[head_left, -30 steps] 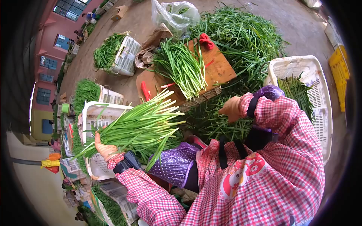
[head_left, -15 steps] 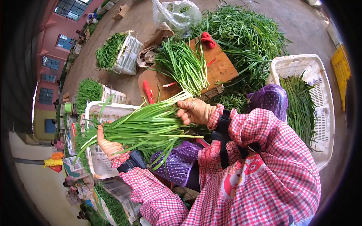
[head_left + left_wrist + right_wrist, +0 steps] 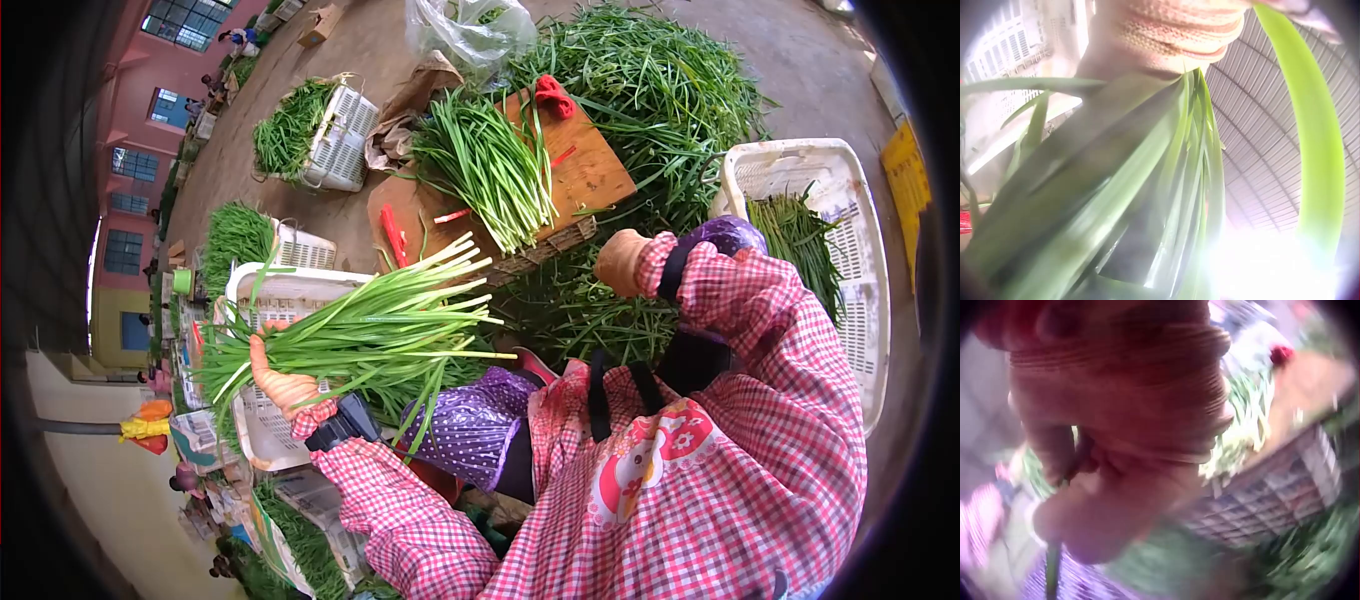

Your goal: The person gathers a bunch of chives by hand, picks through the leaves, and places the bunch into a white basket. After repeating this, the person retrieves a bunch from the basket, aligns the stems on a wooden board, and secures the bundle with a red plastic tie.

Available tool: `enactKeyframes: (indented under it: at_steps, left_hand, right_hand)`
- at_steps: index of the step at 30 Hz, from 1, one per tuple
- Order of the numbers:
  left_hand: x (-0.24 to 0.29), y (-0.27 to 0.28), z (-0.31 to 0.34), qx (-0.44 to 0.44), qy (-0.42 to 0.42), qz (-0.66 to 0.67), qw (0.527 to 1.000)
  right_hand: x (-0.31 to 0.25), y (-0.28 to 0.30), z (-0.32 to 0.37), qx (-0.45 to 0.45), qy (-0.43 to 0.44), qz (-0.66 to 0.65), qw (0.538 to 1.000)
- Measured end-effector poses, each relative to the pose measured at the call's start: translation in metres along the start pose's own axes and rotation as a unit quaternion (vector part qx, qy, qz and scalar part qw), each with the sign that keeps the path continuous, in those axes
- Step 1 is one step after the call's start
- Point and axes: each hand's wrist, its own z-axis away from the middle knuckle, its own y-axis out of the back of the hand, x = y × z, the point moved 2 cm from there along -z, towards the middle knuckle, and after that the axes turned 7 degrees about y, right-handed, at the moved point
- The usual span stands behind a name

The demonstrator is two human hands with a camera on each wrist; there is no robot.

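In the head view my left hand (image 3: pixel 285 382) grips a large bunch of garlic chives (image 3: pixel 370 325) near the leafy ends, pale stems fanning out to the right. The left wrist view shows the gloved fingers (image 3: pixel 1172 37) wrapped round the flat green leaves (image 3: pixel 1104 212). My right hand (image 3: pixel 622 262) is away from the bunch, over trimmings (image 3: pixel 590 310) on the floor. In the right wrist view its curled fingers and thumb pinch a thin green stalk (image 3: pixel 1052 569). Another pile of chives (image 3: pixel 490 170) lies on a wooden board (image 3: pixel 590 170) in front.
White baskets stand at the left (image 3: pixel 265 440) and right (image 3: pixel 875 330), the right one holding chives. A big loose heap (image 3: pixel 650 100) lies behind the board. Red ties (image 3: pixel 393 235), a red bundle (image 3: pixel 553 95) and a clear plastic bag (image 3: pixel 475 40) are close by.
My right hand reached in to the stems of the bunch, then drew back to the right over the trimmings. The left hand has kept its hold on the bunch, almost in place.
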Motion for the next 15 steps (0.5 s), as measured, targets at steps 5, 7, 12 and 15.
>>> enactKeyframes:
  at_steps: [5, 7, 12, 15]
  left_hand:
    - [-0.003, -0.004, 0.0, 0.018, -0.012, -0.012, 1.0]
    - [-0.009, -0.02, 0.004, 0.009, 0.031, 0.03, 0.999]
    - [-0.017, -0.037, 0.004, -0.043, 0.041, -0.01, 0.998]
    - [-0.018, -0.046, 0.005, -0.05, 0.034, -0.008, 0.998]
  right_hand:
    - [-0.04, 0.042, 0.043, 0.479, 0.142, -0.279, 0.821]
    - [-0.057, 0.063, 0.041, 0.537, 0.143, -0.3, 0.775]
    - [-0.078, 0.1, 0.017, 0.538, 0.128, -0.299, 0.778]
    - [-0.079, 0.098, 0.012, 0.508, 0.164, -0.439, 0.723]
